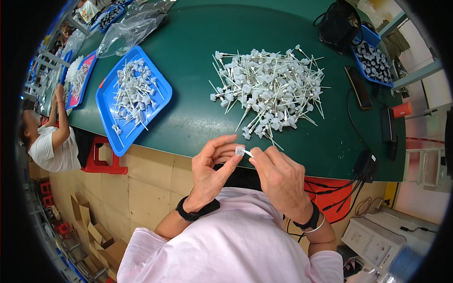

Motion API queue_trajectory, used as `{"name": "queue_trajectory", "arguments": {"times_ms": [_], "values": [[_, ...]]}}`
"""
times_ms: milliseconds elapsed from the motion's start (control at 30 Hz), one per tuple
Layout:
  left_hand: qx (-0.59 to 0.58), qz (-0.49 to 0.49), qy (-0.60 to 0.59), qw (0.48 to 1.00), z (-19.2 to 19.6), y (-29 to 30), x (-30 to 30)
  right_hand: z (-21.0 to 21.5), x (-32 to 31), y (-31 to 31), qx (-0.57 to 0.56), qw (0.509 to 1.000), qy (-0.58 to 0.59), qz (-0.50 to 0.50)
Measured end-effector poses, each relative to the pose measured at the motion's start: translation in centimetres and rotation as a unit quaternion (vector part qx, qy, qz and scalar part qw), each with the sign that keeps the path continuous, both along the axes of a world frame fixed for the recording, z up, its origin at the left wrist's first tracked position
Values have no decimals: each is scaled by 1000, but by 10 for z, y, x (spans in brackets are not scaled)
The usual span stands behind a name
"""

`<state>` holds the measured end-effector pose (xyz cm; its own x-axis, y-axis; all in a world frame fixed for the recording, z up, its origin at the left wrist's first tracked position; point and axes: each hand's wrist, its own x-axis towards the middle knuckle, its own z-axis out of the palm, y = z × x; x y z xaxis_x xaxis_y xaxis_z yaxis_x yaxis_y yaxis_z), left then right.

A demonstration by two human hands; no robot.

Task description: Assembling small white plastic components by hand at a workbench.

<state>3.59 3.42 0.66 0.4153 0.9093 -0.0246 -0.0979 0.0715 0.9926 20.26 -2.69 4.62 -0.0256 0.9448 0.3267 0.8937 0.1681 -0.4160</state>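
Note:
Just beyond the near edge of the green table, my left hand (207, 170) pinches a small white plastic part (239, 151) between thumb and fingertips. The fingers of my right hand (282, 177) are closed on the thin white stem (247, 153) that reaches the part's right side. Whether stem and part are one piece is too small to tell. Farther out on the table lies a heap of similar white pieces with thin stems (269, 89). More of them rest in a blue tray (106, 101) to the left.
Clear plastic bags (130, 33) lie at the far left. On the right are a black bag (337, 26), a blue bin of parts (375, 61), a phone (358, 87) and black cables (351, 118). A co-worker (52, 137) sits at the left, hands by another tray.

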Motion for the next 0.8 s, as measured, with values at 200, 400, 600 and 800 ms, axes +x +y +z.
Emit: {"name": "queue_trajectory", "arguments": {"times_ms": [200,400,600,800], "values": [[1,-4,5,1000,1,1,-1,-1,-1,0,-2,1000,6,6],[-6,-3,2,1000,-1,2,-1,-2,-2,0,-18,1000,7,2],[-79,-11,-41,996,2,7,-1,8,11,-1,-7,999,51,-11],[-122,-9,-47,991,4,11,-3,4,11,-6,-37,996,82,-16]]}}
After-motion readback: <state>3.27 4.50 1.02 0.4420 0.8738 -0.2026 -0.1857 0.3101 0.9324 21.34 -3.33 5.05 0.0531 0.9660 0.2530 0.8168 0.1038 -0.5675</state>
